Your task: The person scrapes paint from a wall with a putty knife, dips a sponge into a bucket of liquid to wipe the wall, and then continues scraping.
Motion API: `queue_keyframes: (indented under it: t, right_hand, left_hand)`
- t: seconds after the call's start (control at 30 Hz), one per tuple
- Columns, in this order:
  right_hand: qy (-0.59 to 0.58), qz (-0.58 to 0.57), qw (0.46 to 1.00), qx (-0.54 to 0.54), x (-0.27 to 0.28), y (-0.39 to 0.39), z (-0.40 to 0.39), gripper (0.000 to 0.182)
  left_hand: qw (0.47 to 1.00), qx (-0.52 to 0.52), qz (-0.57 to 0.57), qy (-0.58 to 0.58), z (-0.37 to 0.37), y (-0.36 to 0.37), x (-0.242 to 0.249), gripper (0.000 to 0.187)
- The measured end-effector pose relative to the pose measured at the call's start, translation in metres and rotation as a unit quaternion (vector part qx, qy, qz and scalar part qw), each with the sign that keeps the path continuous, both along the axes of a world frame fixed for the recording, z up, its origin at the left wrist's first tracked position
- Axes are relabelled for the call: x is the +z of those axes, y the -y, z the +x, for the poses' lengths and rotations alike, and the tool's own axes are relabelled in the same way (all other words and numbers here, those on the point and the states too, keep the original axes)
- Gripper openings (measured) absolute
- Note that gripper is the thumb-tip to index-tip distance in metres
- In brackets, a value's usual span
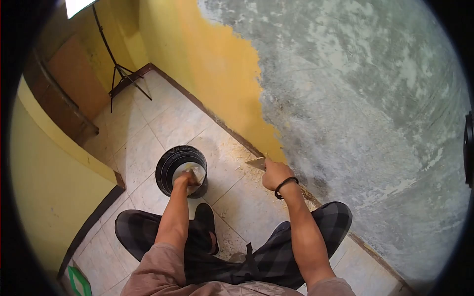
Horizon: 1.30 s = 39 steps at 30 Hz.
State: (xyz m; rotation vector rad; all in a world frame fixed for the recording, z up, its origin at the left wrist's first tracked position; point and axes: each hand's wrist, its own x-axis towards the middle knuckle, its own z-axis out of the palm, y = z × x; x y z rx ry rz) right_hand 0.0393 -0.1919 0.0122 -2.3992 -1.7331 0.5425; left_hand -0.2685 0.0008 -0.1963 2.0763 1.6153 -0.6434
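Note:
My left hand [186,178] reaches down inside a black bucket [162,172] that stands on the tiled floor. Pale, cloudy contents [198,171] show around it; its fingers are partly hidden there, and what they hold is unclear. My right hand [276,175], with a dark band at the wrist, is closed on a scraper [256,163]. The scraper's flat blade points left, close to the foot of the wall. Beside it the wall changes from yellow paint [232,84] to a bare grey surface [335,113] with whitish patches.
Paint flakes [237,153] lie along the wall base. A black tripod stand [117,66] with a bright lamp [76,7] is at the back left. A low yellow partition [59,172] curves along the left. A green object [79,282] lies at the lower left.

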Motion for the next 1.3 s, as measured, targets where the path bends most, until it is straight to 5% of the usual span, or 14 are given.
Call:
queue_keyframes:
  t: [0.1,0.13,0.17,0.23,0.37,0.47,0.5,0.57,0.6,0.7,0.97,1.03,1.2,1.3]
  right_hand:
    - [-0.026,-0.047,0.999,0.008,0.008,-0.006,-0.008,0.033]
    - [-0.018,-0.043,0.999,0.017,0.003,-0.01,-0.009,0.033]
    - [-0.017,-0.042,0.999,0.021,0.0,-0.013,-0.01,0.033]
    - [-0.01,-0.039,0.999,0.015,-0.002,-0.017,-0.013,0.033]
    - [-0.015,-0.052,0.998,0.022,0.002,-0.019,-0.017,0.033]
    - [-0.019,-0.045,0.999,0.013,0.003,-0.025,-0.017,0.033]
    - [-0.026,-0.062,0.998,0.01,0.008,-0.026,-0.018,0.037]
    - [-0.035,-0.084,0.996,0.017,0.007,-0.03,-0.021,0.04]
    - [-0.033,-0.075,0.996,0.019,0.004,-0.03,-0.021,0.04]
    - [-0.039,-0.074,0.996,0.021,0.007,-0.033,-0.026,0.04]
    - [-0.027,-0.05,0.998,0.038,-0.003,-0.039,-0.031,0.036]
    - [-0.033,-0.052,0.997,0.04,-0.003,-0.04,-0.031,0.036]
    - [-0.039,-0.052,0.997,0.048,-0.001,-0.041,-0.031,0.036]
    - [-0.043,-0.06,0.996,0.041,0.001,-0.041,-0.032,0.035]
  left_hand:
    - [0.997,0.078,-0.016,-0.012,0.0,0.014,-0.003,0.103]
    - [0.989,0.149,-0.019,0.015,-0.001,0.015,-0.004,0.078]
    - [0.988,0.152,-0.018,0.016,-0.004,0.014,-0.01,0.078]
    - [0.982,0.181,0.035,0.038,-0.008,0.008,-0.031,0.049]
    - [0.945,0.312,0.08,0.066,-0.018,-0.012,-0.056,0.05]
    - [0.882,0.423,0.114,0.172,-0.022,-0.003,-0.016,0.049]
    - [0.88,0.429,0.111,0.17,-0.031,-0.014,-0.045,0.049]
    - [0.677,0.631,0.086,0.368,-0.061,-0.044,-0.125,0.045]
    - [0.572,0.651,0.052,0.497,-0.044,-0.014,-0.075,0.04]
    - [0.649,0.623,-0.04,0.434,-0.033,-0.006,-0.043,0.037]
    - [0.578,0.65,-0.058,0.49,-0.028,-0.006,-0.05,0.034]
    - [0.481,0.676,-0.078,0.553,-0.027,-0.007,-0.054,0.032]
    - [0.471,0.651,-0.011,0.595,-0.035,-0.018,-0.084,0.024]
    - [0.416,0.672,-0.067,0.609,-0.028,-0.005,-0.039,0.018]
